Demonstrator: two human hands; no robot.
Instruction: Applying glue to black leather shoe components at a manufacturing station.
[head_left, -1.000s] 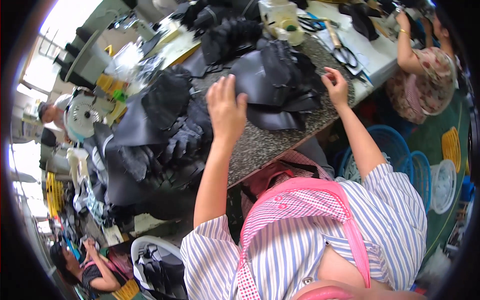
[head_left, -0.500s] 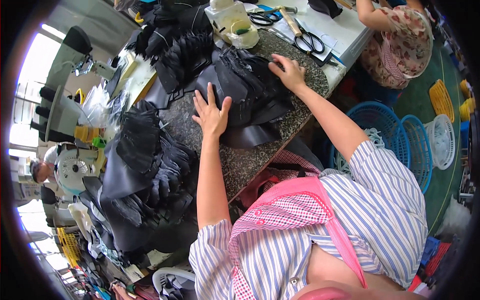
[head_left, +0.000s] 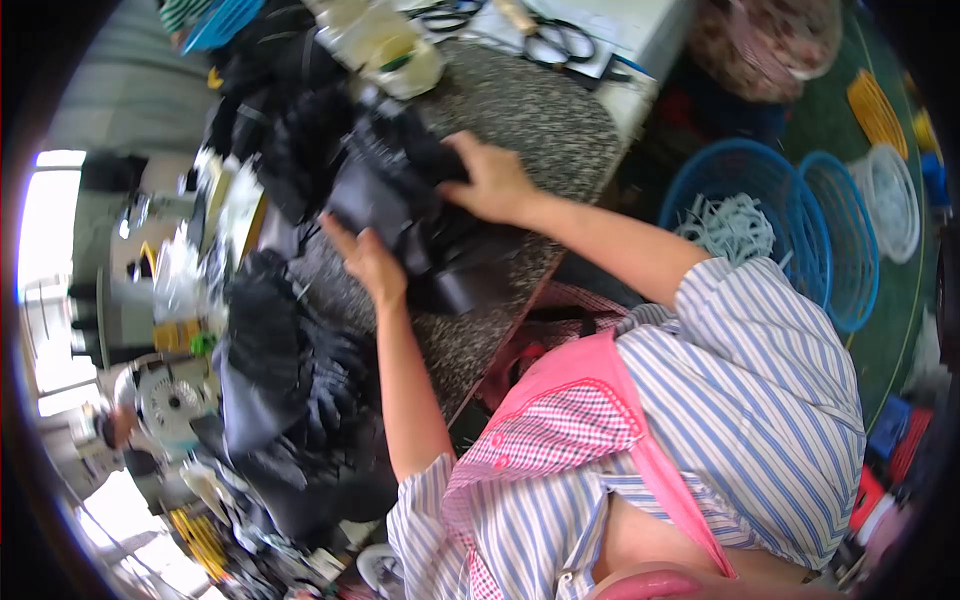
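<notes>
A loose stack of black, leather-like cut pieces point(head_left: 385, 205) lies on the speckled stone worktop between my two hands. At its left edge, my left hand point(head_left: 372, 262) rests against the pieces, index finger and thumb stretched apart. My right hand point(head_left: 492, 182) is on the right edge of the stack, with its fingers bent round the pieces; the fingertips are partly hidden and blurred. A second large heap of black pieces point(head_left: 270, 400) hangs together to the left of my left forearm.
Scissors point(head_left: 560, 42) and a pale plastic container point(head_left: 395, 50) stand at the far side. More black material point(head_left: 270, 110) is piled far left. At right, a blue basket point(head_left: 672, 195) holds pale strips point(head_left: 728, 228). A white fan point(head_left: 170, 400) is at left; another person's patterned clothing point(head_left: 770, 45) shows far right.
Both hands have moved left and closer together, bunching the stack between them. My right hand has gone from spread fingers to bent round its edge. The view has also shifted.
</notes>
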